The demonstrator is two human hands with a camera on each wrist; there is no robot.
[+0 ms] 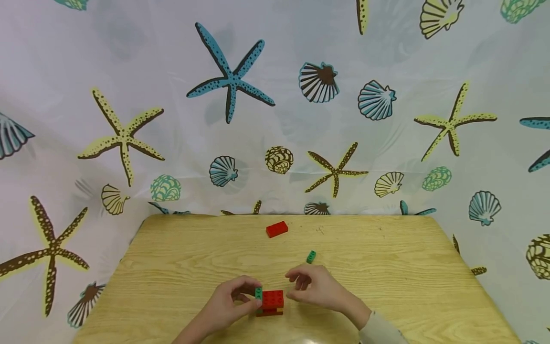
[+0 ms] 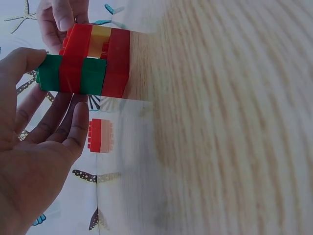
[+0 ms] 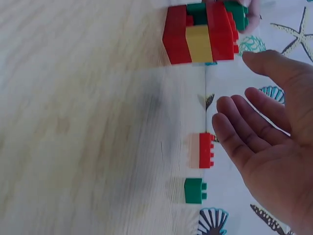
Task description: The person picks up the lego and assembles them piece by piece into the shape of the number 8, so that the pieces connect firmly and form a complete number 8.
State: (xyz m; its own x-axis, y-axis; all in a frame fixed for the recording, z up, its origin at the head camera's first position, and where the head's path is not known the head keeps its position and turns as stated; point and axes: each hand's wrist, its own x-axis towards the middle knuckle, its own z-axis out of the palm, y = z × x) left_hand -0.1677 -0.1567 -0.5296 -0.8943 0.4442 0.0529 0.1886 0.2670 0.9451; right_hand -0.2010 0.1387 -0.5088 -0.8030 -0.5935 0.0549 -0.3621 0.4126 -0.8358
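in the head view, a small stack of bricks (image 1: 270,302) is seen standing on the near middle of the wooden table (image 1: 386,286); its top is red, a green brick is fixed at its left end, and a yellow layer shows near the bottom. the left hand (image 1: 229,302) is held against the stack's left end, with thumb and fingers curled and the green brick pinched between the fingertips. the right hand (image 1: 313,286) is held just beside the stack's right end, its fingers loosely bent and nothing gripped; whether the stack is touched by it cannot be told here. a loose green brick (image 1: 311,256) lies near, just beyond the right hand, and a loose red brick (image 1: 277,229) lies well apart at the far edge. a cloth printed with starfish and shells (image 1: 275,95) is hung behind the table.

in the left wrist view, the stack (image 2: 90,61) is shown as red, yellow and green layers. the left hand (image 2: 34,152) is seen palm up, its fingers (image 2: 73,129) spread just beside the stack, the thumb laid against the green end. fingertips of the right hand (image 2: 56,19) appear beyond the stack. the red brick (image 2: 100,135) is seen farther off.

in the right wrist view, the stack (image 3: 203,32) is seen at the top, the right hand (image 3: 274,142) spread apart from it, fingers (image 3: 234,132) relaxed and separated. the red brick (image 3: 202,150) and green brick (image 3: 195,190) lie on the table.
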